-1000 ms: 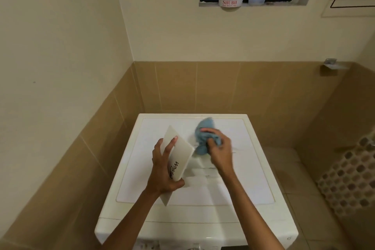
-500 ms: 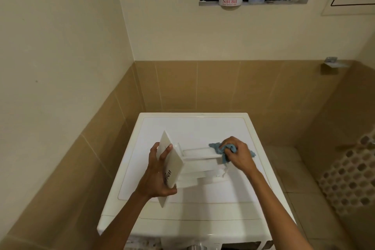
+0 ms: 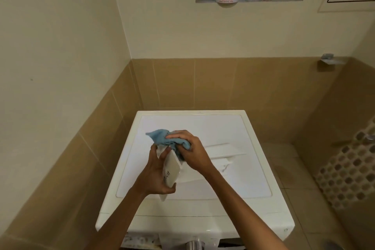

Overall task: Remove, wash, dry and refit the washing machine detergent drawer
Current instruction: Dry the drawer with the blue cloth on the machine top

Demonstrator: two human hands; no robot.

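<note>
Left hand (image 3: 155,174) wraps fingers & thumb round the front plate of the detergent drawer (image 3: 172,169). It holds the drawer tipped on its side, just over the top of the washing machine (image 3: 203,207). So the drawer is out of the machine, w/ its long tray part reaching off to the right. A blue cloth (image 3: 161,138) is bunched at the top edge of the plate. Right hand (image 3: 191,151) grips that cloth & presses it on the drawer.

My guess: taking it out is done, washing prob. done too, drying is on now. Left to do: finish the wipe, then slide it back in its slot at the front.

The drawer is hard, smooth white plastic, w/ a flat plate in front & a long box w/ walls behind. The cloth looks soft & fuzzy, all crumpled. The machine top is a shiny white square w/ round corners. Far right is a honeycomb-pattern thing (image 3: 345,172); can't tell what it is.
</note>
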